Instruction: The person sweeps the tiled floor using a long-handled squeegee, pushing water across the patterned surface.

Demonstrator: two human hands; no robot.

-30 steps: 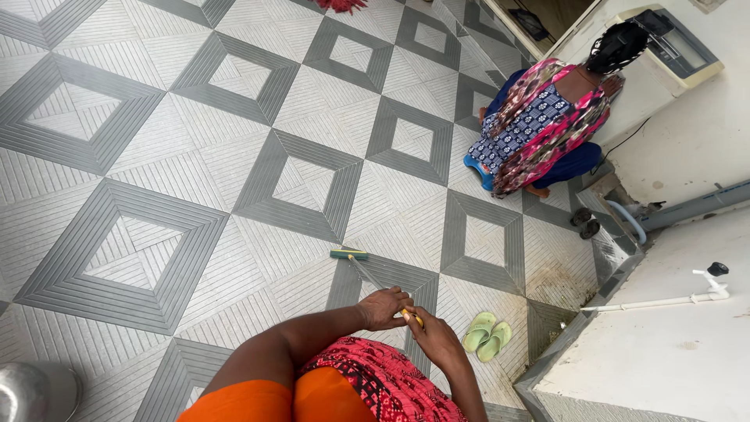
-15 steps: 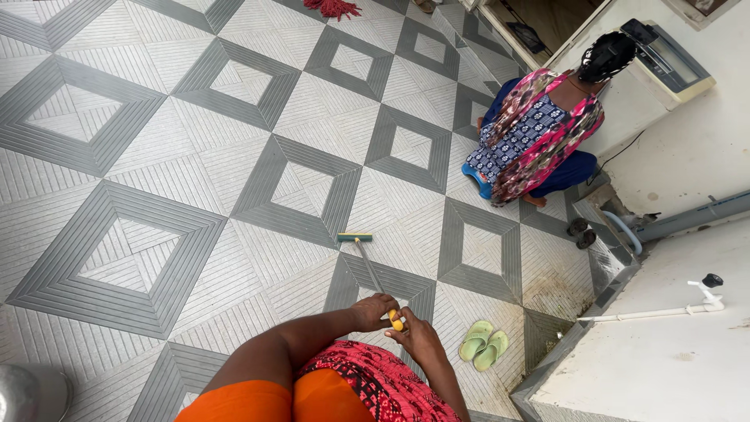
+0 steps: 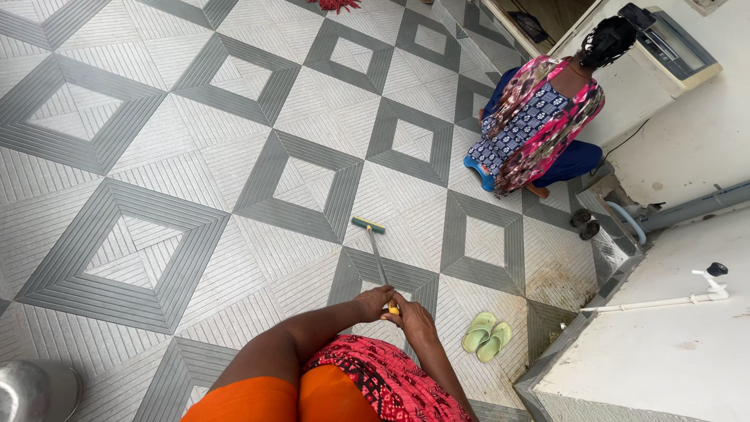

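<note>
Head view, looking down at a floor of grey and white diamond-patterned tiles. You hold a long-handled floor brush with both hands closed around the yellow top end of its handle: your left hand grips just above your right hand, the two touching. The brush head, a narrow green and yellow bar, rests on the tiles straight ahead of your hands. Compared with a second ago, the brush head sits farther from your hands and has turned slightly, so the handle now reaches out longer across the tiles; this reads as a forward push stroke of scrubbing or sweeping in progress. To the right of the brush handle, a pair of light green sandals lies near a raised concrete ledge. Beyond the brush head and to its right, another person crouches facing away, well apart from you.
</note>
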